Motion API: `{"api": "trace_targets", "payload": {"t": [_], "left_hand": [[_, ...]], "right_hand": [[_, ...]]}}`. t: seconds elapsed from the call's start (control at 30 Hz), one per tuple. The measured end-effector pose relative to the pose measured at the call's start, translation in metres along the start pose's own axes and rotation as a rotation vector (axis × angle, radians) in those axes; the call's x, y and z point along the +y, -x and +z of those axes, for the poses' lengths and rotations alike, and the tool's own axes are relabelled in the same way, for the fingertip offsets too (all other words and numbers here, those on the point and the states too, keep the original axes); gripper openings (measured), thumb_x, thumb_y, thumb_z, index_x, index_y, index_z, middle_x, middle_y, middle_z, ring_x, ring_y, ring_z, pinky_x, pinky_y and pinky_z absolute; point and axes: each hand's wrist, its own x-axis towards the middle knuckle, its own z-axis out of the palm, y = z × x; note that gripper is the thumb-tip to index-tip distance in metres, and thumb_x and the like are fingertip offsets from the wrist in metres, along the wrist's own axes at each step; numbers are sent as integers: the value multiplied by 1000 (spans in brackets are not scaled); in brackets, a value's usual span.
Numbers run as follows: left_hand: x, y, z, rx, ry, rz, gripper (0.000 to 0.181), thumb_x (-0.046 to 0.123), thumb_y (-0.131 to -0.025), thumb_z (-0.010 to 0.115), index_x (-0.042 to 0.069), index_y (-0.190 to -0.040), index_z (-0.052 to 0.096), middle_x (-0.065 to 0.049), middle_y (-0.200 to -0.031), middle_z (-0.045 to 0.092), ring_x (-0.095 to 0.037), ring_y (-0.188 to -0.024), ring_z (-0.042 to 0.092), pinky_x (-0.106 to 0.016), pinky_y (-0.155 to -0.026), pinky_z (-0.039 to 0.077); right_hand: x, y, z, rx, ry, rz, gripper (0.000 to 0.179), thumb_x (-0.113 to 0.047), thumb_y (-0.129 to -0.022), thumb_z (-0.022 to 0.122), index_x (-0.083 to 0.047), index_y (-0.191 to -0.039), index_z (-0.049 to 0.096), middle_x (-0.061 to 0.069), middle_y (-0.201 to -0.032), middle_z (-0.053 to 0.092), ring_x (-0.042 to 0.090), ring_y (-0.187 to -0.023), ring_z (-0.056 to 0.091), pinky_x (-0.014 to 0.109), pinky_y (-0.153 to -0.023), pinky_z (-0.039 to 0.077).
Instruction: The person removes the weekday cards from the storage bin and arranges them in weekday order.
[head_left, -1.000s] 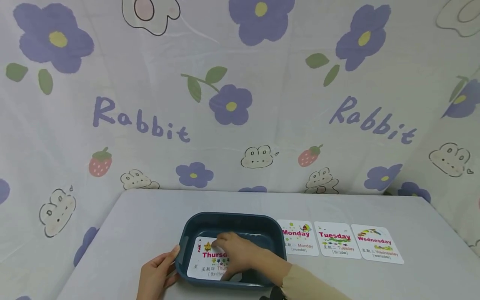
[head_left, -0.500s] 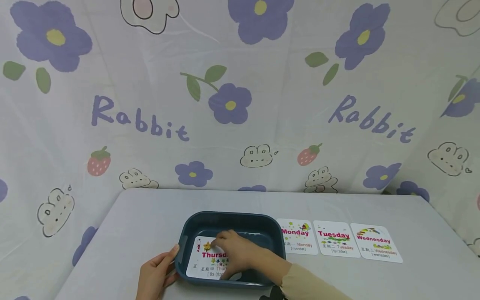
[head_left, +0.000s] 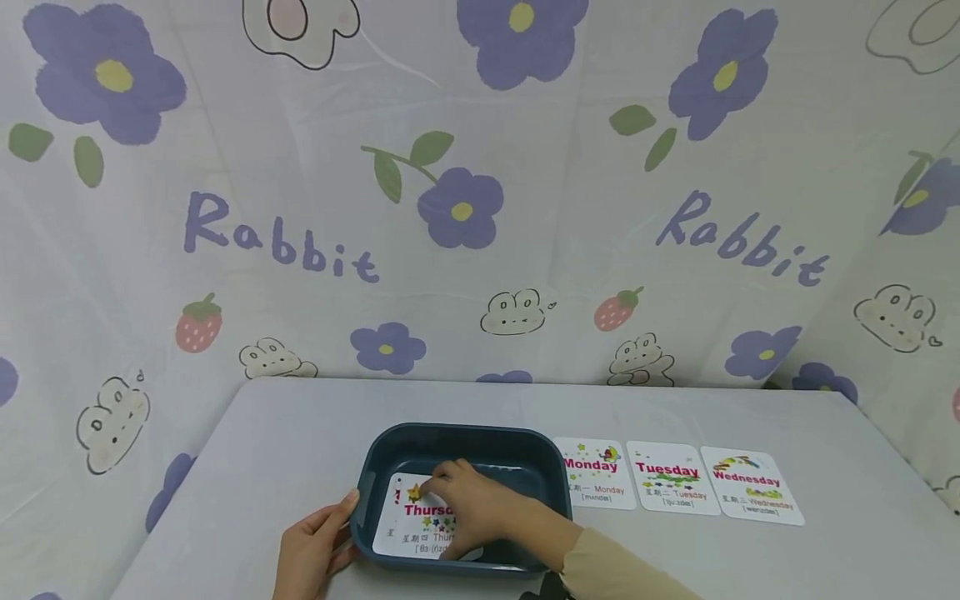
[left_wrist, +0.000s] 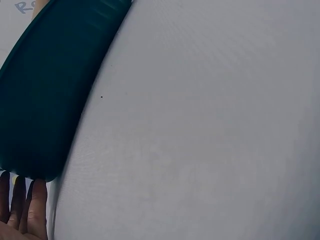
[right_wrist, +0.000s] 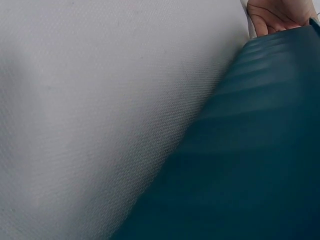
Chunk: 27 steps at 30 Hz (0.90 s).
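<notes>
My right hand [head_left: 480, 504] reaches into the dark blue-green tray [head_left: 517, 442] and holds a white Thursday flashcard [head_left: 420, 533], thumb at its near edge and fingertips at its far edge. Part of the card's word is hidden behind that hand. Another card [head_left: 386, 521] shows from beneath it at the left. My left hand [head_left: 315, 537] is against the tray's left end, thumb at the rim. In the left wrist view its fingers [left_wrist: 36, 207] look straight and touch the tray's outside. The right wrist view shows the tray's outer wall [right_wrist: 240, 160], with the left hand beyond.
Right of the tray, a row of cards lies on the white table [head_left: 300, 425]: Monday [head_left: 596, 475], Tuesday [head_left: 672, 479] and Wednesday [head_left: 752, 486]. The tray's rim overlaps Monday's left edge in this view. A flower-and-rabbit print cloth [head_left: 555, 208] hangs behind the table.
</notes>
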Motion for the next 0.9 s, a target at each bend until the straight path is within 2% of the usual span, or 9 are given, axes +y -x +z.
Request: {"api": "trace_targets", "payload": {"t": [0.27, 0.57, 0.9], "left_hand": [[2, 2, 2, -1, 20, 2, 69, 51, -69, 76, -9, -102, 63, -6, -83, 69, -13, -70, 66, -33, -61, 57], [1, 3, 1, 6, 4, 6, 73, 53, -69, 74, -10, -104, 62, -9, -86, 69, -14, -71, 67, -33, -61, 57], [1, 4, 0, 2, -1, 10, 70, 51, -72, 73, -10, -104, 62, -10, -85, 69, -15, -71, 67, -32, -60, 56]], "right_hand": [[2, 2, -2, 17, -15, 2, 70, -46, -64, 81, -23, -124, 54, -1, -121, 49, 11, -105, 44, 28, -89, 47], [1, 3, -2, 5, 19, -34, 70, -47, -66, 79, -19, -125, 55, 0, -127, 50, 13, -111, 45, 29, -95, 44], [-5, 0, -7, -62, 86, 8, 78, -43, -62, 83, -23, -130, 52, -1, -133, 47, 14, -118, 44, 35, -94, 46]]}}
